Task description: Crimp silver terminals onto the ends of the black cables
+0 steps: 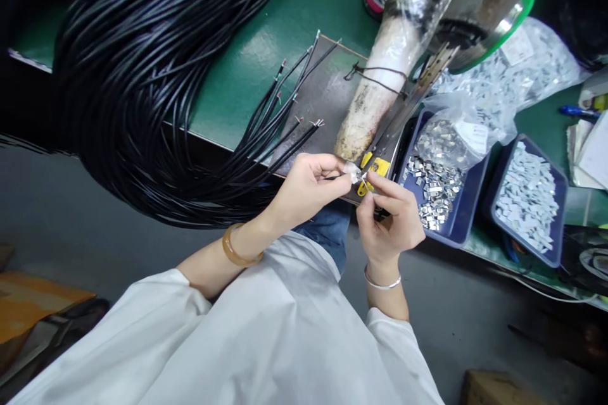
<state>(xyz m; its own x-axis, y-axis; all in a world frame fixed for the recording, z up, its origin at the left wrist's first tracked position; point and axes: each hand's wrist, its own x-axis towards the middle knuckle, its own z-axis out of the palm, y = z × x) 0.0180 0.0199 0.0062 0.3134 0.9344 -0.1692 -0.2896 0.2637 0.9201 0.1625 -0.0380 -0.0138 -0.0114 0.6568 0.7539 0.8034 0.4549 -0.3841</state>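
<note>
Above the near edge of the bench, my left hand is closed in a pinch around a black cable's end, where a small whitish, translucent piece shows at the fingertips. My right hand meets it from the right, thumb and forefinger pinched on the thin wires at that end. The exact form of the small piece is hard to make out. Just behind the fingertips lies a yellow tool, partly covered. Several black cables with stripped ends lie left of my hands.
A large coil of black cable hangs over the green bench. A wrapped duct slants down close behind my hands. At right stand a blue bin of metal pieces and another bin of pale pieces. Plastic bags lie behind.
</note>
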